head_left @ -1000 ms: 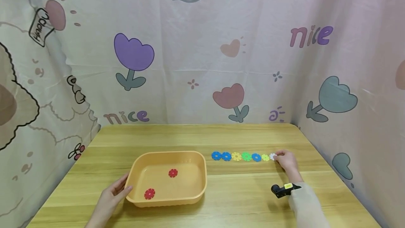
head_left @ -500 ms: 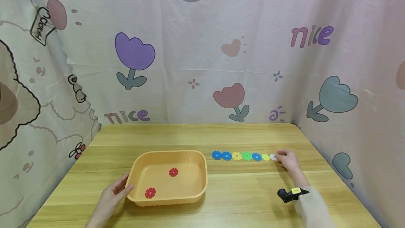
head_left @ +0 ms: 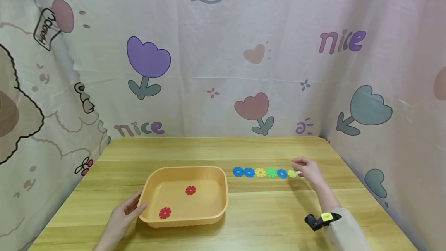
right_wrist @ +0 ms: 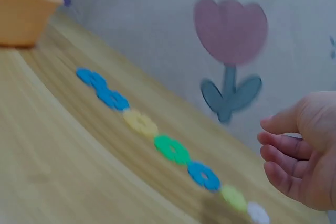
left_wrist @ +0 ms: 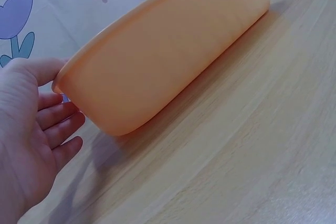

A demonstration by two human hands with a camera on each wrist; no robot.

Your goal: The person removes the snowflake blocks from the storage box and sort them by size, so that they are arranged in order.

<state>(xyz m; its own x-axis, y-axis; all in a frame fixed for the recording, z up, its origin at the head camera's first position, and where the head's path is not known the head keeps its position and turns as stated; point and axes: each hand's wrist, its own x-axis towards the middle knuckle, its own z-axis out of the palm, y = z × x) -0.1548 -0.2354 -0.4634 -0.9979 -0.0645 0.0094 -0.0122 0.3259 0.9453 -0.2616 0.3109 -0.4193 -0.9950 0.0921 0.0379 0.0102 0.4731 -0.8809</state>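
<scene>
My left hand (head_left: 122,214) grips the left end of a yellow plastic basin (head_left: 225,195), thumb over the rim and fingers below it, as the left wrist view shows. Two red snowflake discs (head_left: 190,190) lie apart inside the basin. My right hand (head_left: 309,171) hovers over the right end of a row of snowflake discs, fingers loosely bent and holding nothing. In the right wrist view the row runs from two blue discs (right_wrist: 112,98) through a yellow disc (right_wrist: 140,123), green disc (right_wrist: 171,149), blue disc (right_wrist: 203,176) and yellow-green disc (right_wrist: 233,198) to a white disc (right_wrist: 258,213).
The wooden table (head_left: 265,220) carries the basin and the row, which lies right of the basin. A printed curtain (head_left: 209,69) hangs behind the table and along both sides. A black wrist camera (head_left: 322,220) sits on the right sleeve.
My right hand has let go of the white disc at the row's right end, lifted and shifted left above it. The left hand and the basin stay put.
</scene>
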